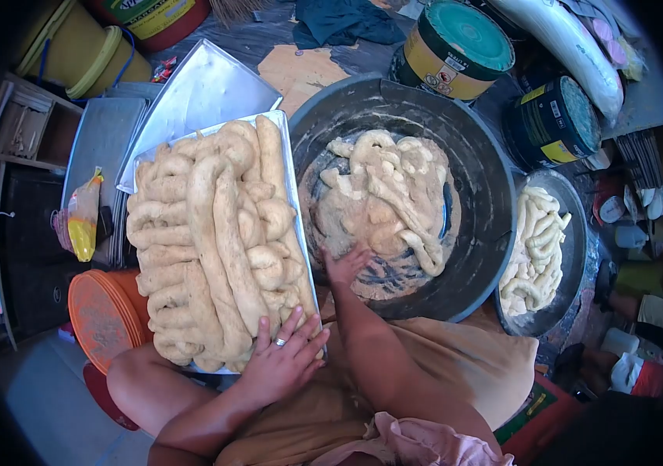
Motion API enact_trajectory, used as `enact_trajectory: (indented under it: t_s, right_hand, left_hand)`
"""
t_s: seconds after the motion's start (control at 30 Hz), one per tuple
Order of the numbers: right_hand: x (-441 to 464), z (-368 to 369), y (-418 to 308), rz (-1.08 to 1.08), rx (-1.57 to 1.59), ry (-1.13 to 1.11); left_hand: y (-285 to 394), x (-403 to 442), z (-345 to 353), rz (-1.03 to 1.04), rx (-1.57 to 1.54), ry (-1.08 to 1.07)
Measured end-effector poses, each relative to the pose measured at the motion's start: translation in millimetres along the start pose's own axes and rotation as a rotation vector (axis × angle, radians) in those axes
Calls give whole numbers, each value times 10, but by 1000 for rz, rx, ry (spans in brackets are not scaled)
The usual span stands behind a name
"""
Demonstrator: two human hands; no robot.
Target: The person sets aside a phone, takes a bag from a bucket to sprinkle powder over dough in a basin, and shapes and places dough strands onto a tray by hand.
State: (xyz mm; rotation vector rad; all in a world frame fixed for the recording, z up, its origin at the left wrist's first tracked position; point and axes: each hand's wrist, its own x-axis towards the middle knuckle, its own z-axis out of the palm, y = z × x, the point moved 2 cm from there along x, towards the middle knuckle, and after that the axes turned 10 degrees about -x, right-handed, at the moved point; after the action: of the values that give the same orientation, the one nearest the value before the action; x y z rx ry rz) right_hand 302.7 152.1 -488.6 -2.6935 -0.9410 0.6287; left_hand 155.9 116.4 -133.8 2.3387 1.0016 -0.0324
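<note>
My left hand [286,351], a ring on one finger, lies flat with fingers spread on pale dough ropes. These dough ropes [226,233] are heaped along a metal tray [300,260] tilted near my lap. Inside a large black basin [494,241], my right hand [347,266] reaches down with fingers apart, touching the brownish crumbs [335,225] at its left side; the fingertips are partly hard to make out. Coated dough strips [397,190] lie piled in the middle of the basin, beyond that hand.
A round dark pan [572,272] of paler dough strips [535,248] stands right of the basin. Lidded buckets [455,50] are behind it. An empty metal tray [199,101] leans back left, near stacked sheets [98,155]. An orange tub [102,318] sits by my left knee.
</note>
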Motion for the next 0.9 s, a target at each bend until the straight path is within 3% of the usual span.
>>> enact_trajectory:
  t_s: [0.1,0.2,0.4,0.5,0.6,0.67,0.73,0.9]
  right_hand:
    - [82,7,-200,-302,-31,-73]
    - [189,-99,-112,-435,-201,-35]
    - [840,-292,126,-790,-412,-354]
    - [1021,-345,99,-802,-176,-398]
    - [1431,-865,-11,-688,155,-688]
    - [1414,-1656,-400,-84,629,-521]
    - [1954,-1560,-318,-220,331,-532]
    - [2243,-1734,-464,-372,553,-437]
  left_hand:
    - [5,12,-12,17,34,20]
    - [-3,12,-4,21,14,30]
    - [7,9,-8,29,7,53]
    - [14,10,-17,33,23,46]
    - [5,-7,18,24,0,47]
    - [13,-12,12,18,-6,38]
    - [18,-6,5,16,-3,41]
    - [16,-11,24,19,-9,52]
